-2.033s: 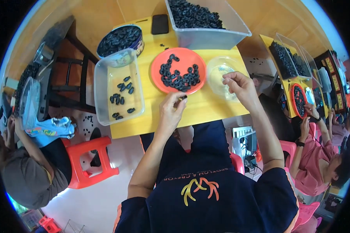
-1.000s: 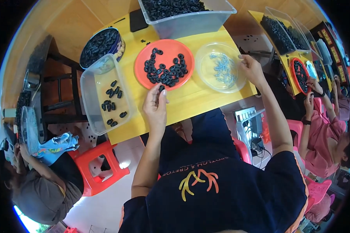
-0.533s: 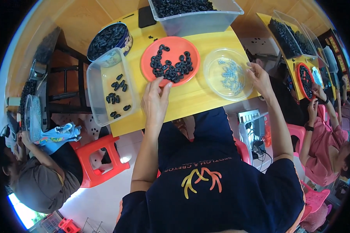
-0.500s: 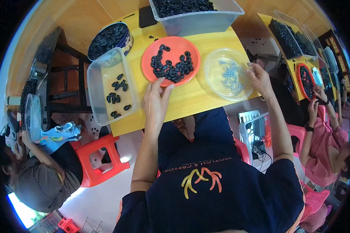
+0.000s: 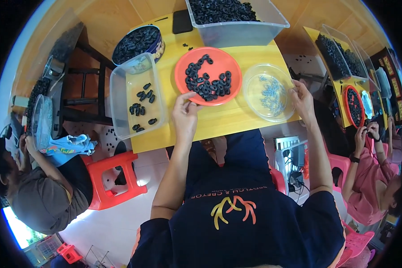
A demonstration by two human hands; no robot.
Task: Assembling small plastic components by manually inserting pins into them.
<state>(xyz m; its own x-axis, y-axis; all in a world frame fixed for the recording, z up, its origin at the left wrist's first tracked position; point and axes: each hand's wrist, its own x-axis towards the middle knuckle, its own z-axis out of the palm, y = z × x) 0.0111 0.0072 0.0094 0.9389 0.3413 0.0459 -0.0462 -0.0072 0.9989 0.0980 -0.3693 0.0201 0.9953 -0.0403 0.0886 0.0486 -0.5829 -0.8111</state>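
My left hand (image 5: 186, 117) is closed at the near-left rim of a red round plate (image 5: 214, 58), thumb and fingers at its edge. Small black ring-shaped pieces (image 5: 206, 85) lie on that plate, most of them along its near side. To the right stands a clear round dish (image 5: 253, 105) with many tiny clear bluish pieces (image 5: 272, 94) inside. My right hand (image 5: 303, 102) pinches the dish's right rim. Left of the plate, a clear rectangular tub (image 5: 119, 100) contains several black assembled pieces (image 5: 137, 108).
A round tin (image 5: 158, 49) and a large clear bin (image 5: 241, 35), both full of black pieces, stand at the table's far side. Between them lies a black phone (image 5: 182, 22). People work at either side, by a red stool (image 5: 114, 181) and pink chairs.
The whole view has shifted a little, moving the table to the right and down. My left hand's fingers have drawn together at the plate's rim. My right hand stays at the dish.
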